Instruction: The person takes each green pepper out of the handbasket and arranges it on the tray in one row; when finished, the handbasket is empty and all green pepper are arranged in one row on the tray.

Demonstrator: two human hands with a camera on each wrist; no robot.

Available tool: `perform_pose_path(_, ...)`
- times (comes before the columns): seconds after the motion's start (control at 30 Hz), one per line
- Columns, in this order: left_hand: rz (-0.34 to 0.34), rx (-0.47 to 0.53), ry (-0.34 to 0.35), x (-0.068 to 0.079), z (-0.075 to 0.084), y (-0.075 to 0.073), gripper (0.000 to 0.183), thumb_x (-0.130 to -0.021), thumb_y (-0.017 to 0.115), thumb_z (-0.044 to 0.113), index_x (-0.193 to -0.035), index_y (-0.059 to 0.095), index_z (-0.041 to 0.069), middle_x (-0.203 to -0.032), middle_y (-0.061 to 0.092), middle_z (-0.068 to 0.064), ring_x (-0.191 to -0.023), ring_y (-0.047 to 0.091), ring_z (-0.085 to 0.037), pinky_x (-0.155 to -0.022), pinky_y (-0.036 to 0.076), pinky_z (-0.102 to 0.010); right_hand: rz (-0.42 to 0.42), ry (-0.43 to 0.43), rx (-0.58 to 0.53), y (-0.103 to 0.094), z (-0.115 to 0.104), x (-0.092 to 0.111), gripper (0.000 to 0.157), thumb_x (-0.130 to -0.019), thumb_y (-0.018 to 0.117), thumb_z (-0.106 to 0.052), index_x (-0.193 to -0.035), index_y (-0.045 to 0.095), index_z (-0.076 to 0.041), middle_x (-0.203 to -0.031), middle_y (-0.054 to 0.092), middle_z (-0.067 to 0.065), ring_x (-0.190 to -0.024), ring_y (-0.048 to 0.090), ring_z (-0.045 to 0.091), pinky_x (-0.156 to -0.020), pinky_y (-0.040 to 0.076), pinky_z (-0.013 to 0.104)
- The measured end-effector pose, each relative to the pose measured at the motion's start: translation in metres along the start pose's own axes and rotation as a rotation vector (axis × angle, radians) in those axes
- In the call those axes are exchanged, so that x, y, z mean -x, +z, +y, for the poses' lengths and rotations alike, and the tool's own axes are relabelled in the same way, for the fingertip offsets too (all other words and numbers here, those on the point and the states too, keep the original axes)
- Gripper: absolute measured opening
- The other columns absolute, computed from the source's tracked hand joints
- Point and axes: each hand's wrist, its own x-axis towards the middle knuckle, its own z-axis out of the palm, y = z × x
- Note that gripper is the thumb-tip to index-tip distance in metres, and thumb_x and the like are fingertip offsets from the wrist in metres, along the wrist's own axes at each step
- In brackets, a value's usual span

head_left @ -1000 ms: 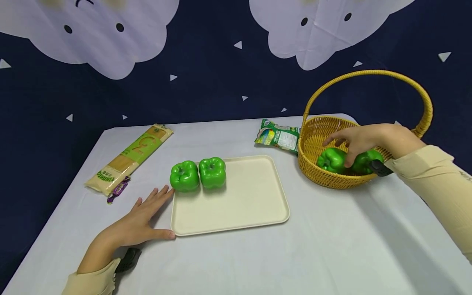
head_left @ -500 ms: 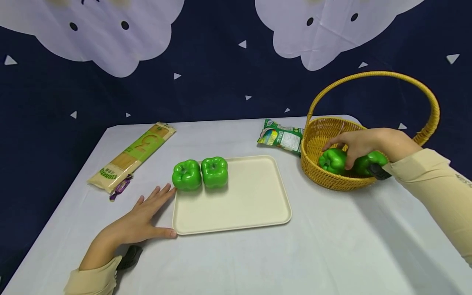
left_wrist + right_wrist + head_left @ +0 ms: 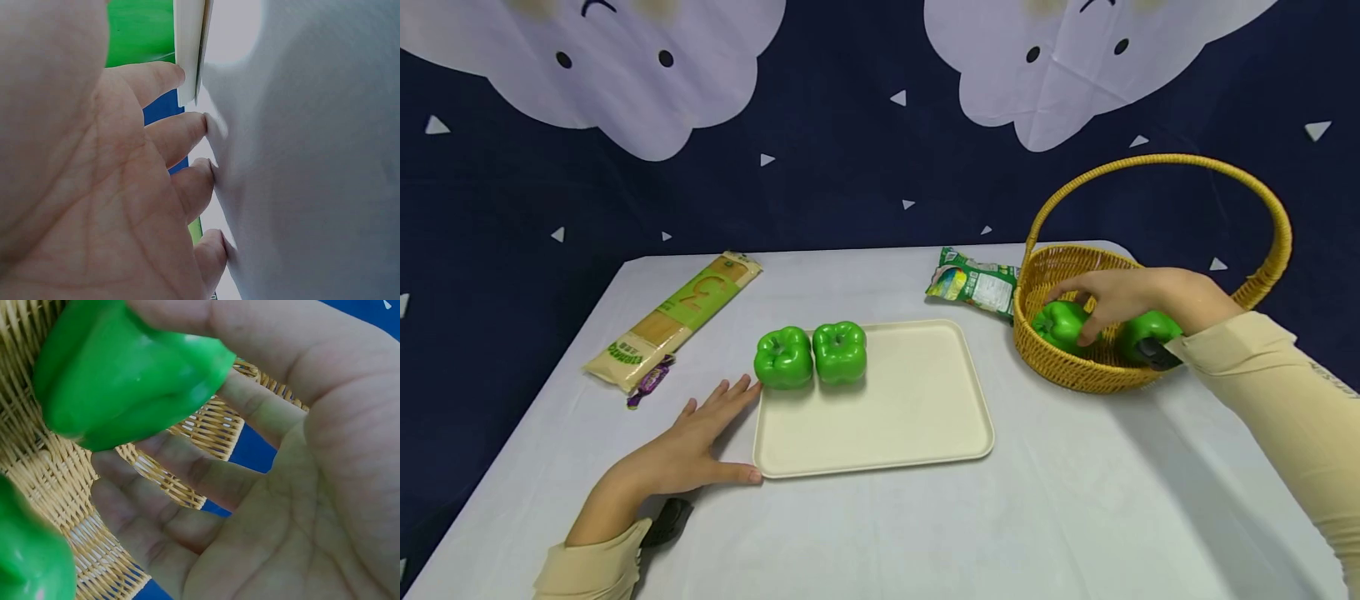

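Inside the wicker basket (image 3: 1075, 379), my right hand (image 3: 1123, 298) grips a green bell pepper (image 3: 1060, 325), thumb on one side and fingers on the other. In the right wrist view the held pepper (image 3: 131, 381) lies between thumb and fingers, near the woven wall. Another green pepper (image 3: 1146, 333) sits in the basket under the wrist. My left hand (image 3: 681, 454) is spread on the cloth, index fingertip and thumb touching the left edge of the cream tray (image 3: 910, 425). Two green peppers, one left (image 3: 784, 358) and one right (image 3: 839, 353), rest at the tray's back left.
A noodle packet (image 3: 677, 321) lies at the back left with a purple-wrapped candy (image 3: 651, 381) against it. The green snack bag (image 3: 977, 283) lies left of the basket, whose tall arched handle (image 3: 1172, 158) rises above my right arm. A dark cloth hangs behind.
My right hand has closed in on the front-left pepper and shifted it slightly left within the basket. The left hand holds its place by the tray. The head view has shifted slightly.
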Motion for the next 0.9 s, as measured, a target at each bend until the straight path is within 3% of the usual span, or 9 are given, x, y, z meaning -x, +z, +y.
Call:
perform_pose_path(0.4,-0.005,-0.007,0.001,0.000,0.002,0.000,0.123,-0.077,0.089,0.063,-0.172,0.027,0.016,-0.179,0.017,-0.024,-0.163,0.006,-0.058,-0.120,0.002,-0.087,0.125,-0.043,-0.054,0.008,0.005,0.004,0.077,-0.087,0.089,-0.027,-0.152,0.050,-0.012,-0.147,0.058,0.022,-0.128,0.061,0.039,-0.095,0.059,0.054)
perform_pose_path(0.67,-0.003,-0.014,-0.001,0.000,0.003,-0.002,0.123,-0.077,0.089,0.063,-0.171,0.027,0.015,-0.179,0.017,-0.025,-0.163,0.006,-0.059,-0.120,0.002,-0.087,0.272,-0.117,-0.128,0.013,0.008,0.011,0.069,-0.088,0.088,-0.025,-0.146,0.053,-0.014,-0.142,0.061,0.014,-0.122,0.061,0.033,-0.088,0.057,0.042)
perform_pose_path(0.9,0.001,-0.014,-0.003,0.001,0.003,-0.001,0.123,-0.076,0.089,0.065,-0.172,0.028,0.015,-0.179,0.017,-0.025,-0.163,0.007,-0.059,-0.119,0.002,-0.088,0.353,-0.146,-0.240,0.018,0.008,0.019,0.060,-0.092,0.084,-0.021,-0.142,0.052,-0.013,-0.139,0.058,0.010,-0.121,0.061,0.026,-0.086,0.058,0.027)
